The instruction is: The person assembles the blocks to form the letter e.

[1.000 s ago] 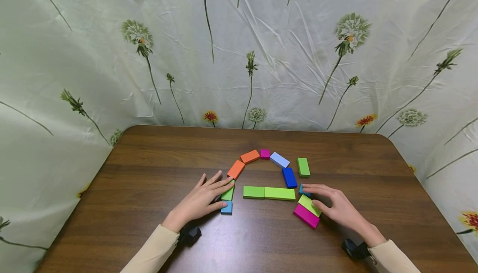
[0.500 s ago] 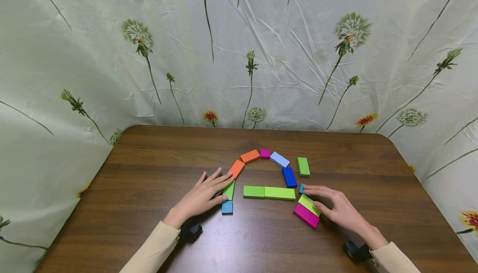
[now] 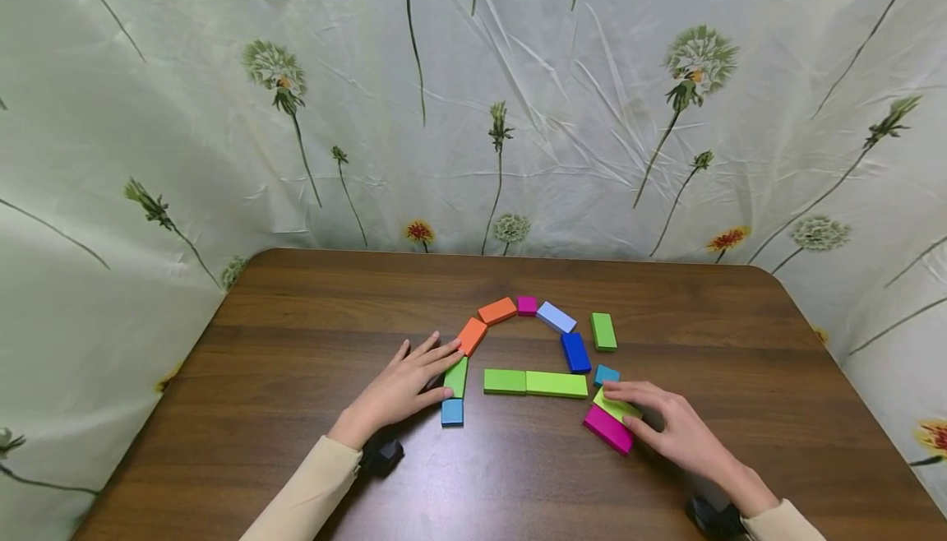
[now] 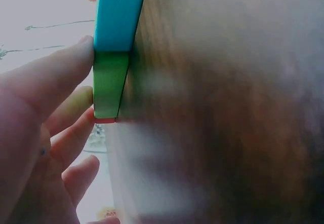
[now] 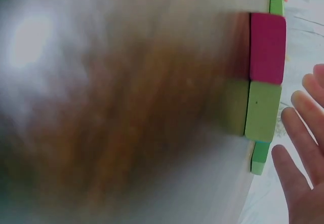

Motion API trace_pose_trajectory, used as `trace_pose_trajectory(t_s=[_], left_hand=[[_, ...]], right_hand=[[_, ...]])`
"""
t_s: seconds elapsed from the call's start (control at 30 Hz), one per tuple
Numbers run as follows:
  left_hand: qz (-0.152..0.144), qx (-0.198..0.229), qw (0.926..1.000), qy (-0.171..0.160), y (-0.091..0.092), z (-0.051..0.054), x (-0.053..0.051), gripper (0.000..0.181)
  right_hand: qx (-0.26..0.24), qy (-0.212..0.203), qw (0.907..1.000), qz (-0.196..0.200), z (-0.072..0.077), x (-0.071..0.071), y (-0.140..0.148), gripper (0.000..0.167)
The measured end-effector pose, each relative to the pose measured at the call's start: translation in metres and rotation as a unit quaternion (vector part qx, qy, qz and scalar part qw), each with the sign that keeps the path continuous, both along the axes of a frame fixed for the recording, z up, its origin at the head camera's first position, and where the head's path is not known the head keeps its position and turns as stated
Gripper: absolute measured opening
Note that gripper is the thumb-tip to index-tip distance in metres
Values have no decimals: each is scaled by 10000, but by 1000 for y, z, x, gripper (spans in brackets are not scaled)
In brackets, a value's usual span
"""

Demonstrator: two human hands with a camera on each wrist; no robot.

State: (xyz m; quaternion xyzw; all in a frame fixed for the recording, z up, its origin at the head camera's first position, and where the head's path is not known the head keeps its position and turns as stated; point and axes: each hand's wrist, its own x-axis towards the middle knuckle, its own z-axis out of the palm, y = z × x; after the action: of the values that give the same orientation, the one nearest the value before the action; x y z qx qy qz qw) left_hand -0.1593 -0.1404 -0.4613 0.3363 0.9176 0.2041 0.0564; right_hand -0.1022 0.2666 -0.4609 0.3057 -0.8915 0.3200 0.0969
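My left hand (image 3: 403, 389) lies spread at the left of an arch of coloured blocks. Its fingertips touch a green block (image 3: 455, 378) and the lower orange block (image 3: 472, 335); the thumb is near the joint with a light-blue block (image 3: 453, 413). In the left wrist view the thumb touches near where the blue block (image 4: 119, 16) meets the green one. At the right, my right hand (image 3: 676, 430) hovers with relaxed fingers over a yellow-green block (image 3: 614, 406), which it partly hides. A magenta block (image 3: 608, 429) lies against that one. Beyond the fingertips is a small blue block (image 3: 607, 375).
Two green blocks (image 3: 536, 383) form a bar inside the arch. Another orange block (image 3: 497, 312), a small magenta one (image 3: 527, 306), a pale-blue (image 3: 556, 317) and a dark-blue one (image 3: 575, 353) continue the curve. A separate green block (image 3: 603, 332) lies outside it on the wooden table (image 3: 333, 302).
My right hand has drawn back slightly, uncovering the small blue block. My left thumb has slid up off the light-blue block, and the fingers have shifted slightly away from me.
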Motion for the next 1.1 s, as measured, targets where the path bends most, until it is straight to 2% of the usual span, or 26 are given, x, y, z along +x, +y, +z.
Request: trace_pose_trajectory(t_s=[0.4,0.67,0.83,1.1], left_hand=[[16,13,10000,82,2,0,1,60],[51,5,10000,-21,0,1,1,62],[72,19,9999,-115,0,1,1,62],[82,70,9998,-188,-1,1,1,62]], right_hand=[[254,-69,9992,-310,0,15,1,42],[502,-270,9973,-459,0,21,-4,36],[539,-148,9979,-331,-2,21,-5,37],[465,11,9988,132,-3,23,-10,43]])
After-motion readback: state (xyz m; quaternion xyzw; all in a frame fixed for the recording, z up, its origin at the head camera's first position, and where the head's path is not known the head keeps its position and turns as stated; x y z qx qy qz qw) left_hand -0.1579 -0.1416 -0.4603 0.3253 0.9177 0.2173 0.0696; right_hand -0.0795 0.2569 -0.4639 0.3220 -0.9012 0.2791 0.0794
